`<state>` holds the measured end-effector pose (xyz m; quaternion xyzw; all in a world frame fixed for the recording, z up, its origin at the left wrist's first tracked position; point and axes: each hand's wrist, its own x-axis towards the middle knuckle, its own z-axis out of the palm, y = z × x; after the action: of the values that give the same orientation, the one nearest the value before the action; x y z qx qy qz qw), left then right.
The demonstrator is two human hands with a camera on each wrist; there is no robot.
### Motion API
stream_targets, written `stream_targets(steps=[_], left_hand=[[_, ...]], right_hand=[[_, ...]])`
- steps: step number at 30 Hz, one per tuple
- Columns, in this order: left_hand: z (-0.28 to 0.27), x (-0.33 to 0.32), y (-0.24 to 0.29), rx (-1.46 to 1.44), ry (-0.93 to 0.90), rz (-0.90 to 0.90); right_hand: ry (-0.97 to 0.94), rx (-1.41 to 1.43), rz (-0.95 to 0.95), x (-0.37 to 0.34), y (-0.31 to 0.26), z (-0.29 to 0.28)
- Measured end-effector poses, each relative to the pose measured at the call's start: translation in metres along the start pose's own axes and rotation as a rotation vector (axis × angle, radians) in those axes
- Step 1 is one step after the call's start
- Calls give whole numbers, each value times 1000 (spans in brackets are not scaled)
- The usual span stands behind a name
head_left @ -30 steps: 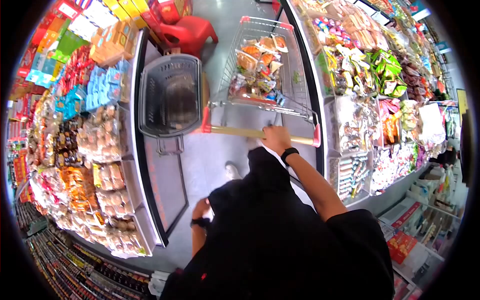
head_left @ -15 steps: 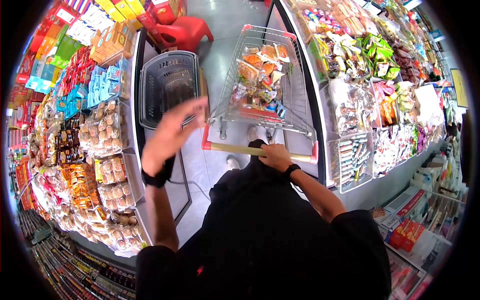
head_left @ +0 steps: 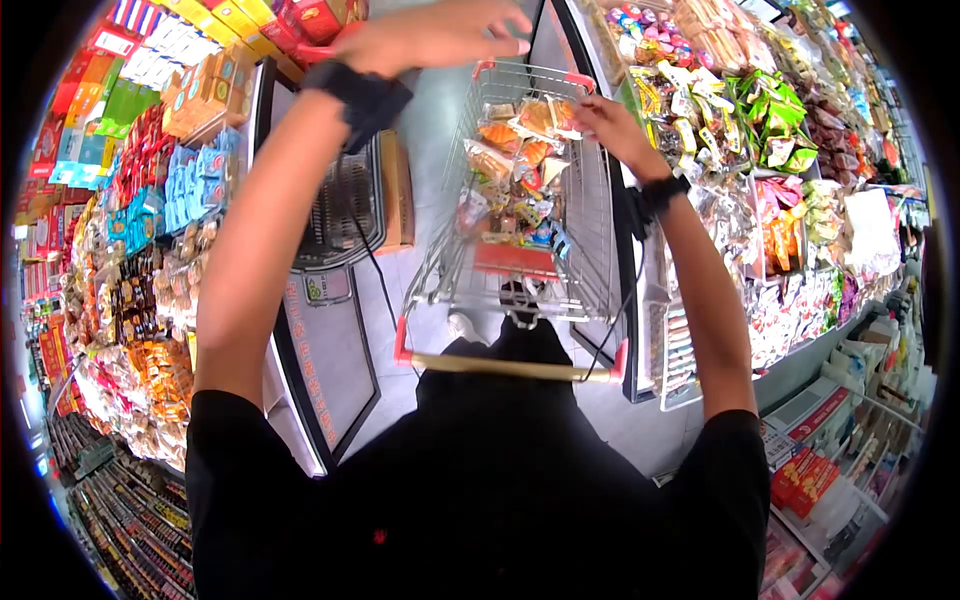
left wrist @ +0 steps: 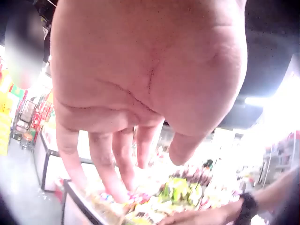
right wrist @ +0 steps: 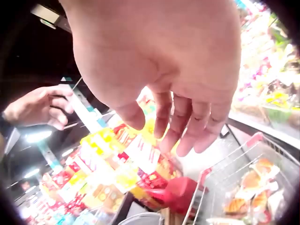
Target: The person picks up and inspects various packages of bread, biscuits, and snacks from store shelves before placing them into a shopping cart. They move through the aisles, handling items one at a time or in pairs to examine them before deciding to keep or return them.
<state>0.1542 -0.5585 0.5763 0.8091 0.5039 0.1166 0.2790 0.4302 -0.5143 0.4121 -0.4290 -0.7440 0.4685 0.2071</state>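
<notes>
My left hand (head_left: 440, 38) reaches out past the front of the shopping cart (head_left: 590, 240), fingers extended. Nothing is in its grasp; the palm (left wrist: 145, 70) looks bare in the left wrist view. Over the cart's front right corner is my right hand (head_left: 612, 130), its fingers relaxed and holding nothing, as the right wrist view also shows. Wrapped pastries (head_left: 535, 120) and other small packets lie in the cart. Its yellowish handle bar (head_left: 510, 368) is close to my body, with neither hand on it.
Snack bins (head_left: 760, 130) line the right side; bagged goods (head_left: 150, 270) fill the left shelves. A dark grey shopping basket (head_left: 325, 255) stands left of the cart beside a cardboard box (head_left: 397, 190). Beyond is a red stool (right wrist: 180, 194), mostly covered by my left arm in the head view.
My left hand rose from beside my body and swung forward past the cart's front. My right hand let go of the handle bar and moved forward; the cart now sits closer to me.
</notes>
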Motion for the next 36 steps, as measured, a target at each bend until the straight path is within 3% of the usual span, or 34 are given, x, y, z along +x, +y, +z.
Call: stream_targets(steps=[2,3,4,6,8,9,10,11,13,14,15,17,18,19,20,23,25,27,29,30,33,36], left_hand=[[52,49,-56,72,-44,4],[82,67,-85,146,-56,35],[117,83,-113,113,-57,56],[191,101,-170,88,-72,55],[273,103,-216,-7,-109,-134],[298,113,-226,-48,-123,-202],[304,123,-217,1,-188,-288],[309,127,-208,49,-254,-385],[383,122,-259,433,-49,-230],[395,123,-272,407,-49,-185],[403,125,-282,407,-73,-183],[414,131,-295,368,-151,-220],[418,135,-300,312,-102,-223],[421,135,-301,316,-120,-218],[422,138,-303,296,-149,-245],[406,155,-297,285,-145,-224],[377,163,-274,128,-253,-451],[344,169,-248,58,-228,-437],[319,163,-230,-225,-73,-448],[326,151,-241,-331,40,-391],[297,123,-221,-443,78,-566],[240,95,-164,-510,192,-593]], right_hand=[[53,-5,75,42,44,-9],[51,-188,198,79,110,8],[-35,-132,394,93,145,15],[-60,173,568,102,190,40],[-68,212,623,118,257,74],[-34,173,528,128,336,104],[109,141,411,133,373,125],[238,109,293,131,392,147],[288,380,594,137,401,155],[413,610,656,144,407,164],[388,779,770,150,384,145],[456,1000,755,169,415,154],[414,1030,727,182,432,156],[367,1063,698,189,434,156],[555,1051,807,200,429,165],[642,1082,731,215,423,170],[498,1120,773,214,408,166],[400,1152,820,198,378,155],[361,1419,756,173,328,137],[301,1409,778,162,312,128],[253,1465,644,129,263,106],[215,1479,497,103,185,66]])
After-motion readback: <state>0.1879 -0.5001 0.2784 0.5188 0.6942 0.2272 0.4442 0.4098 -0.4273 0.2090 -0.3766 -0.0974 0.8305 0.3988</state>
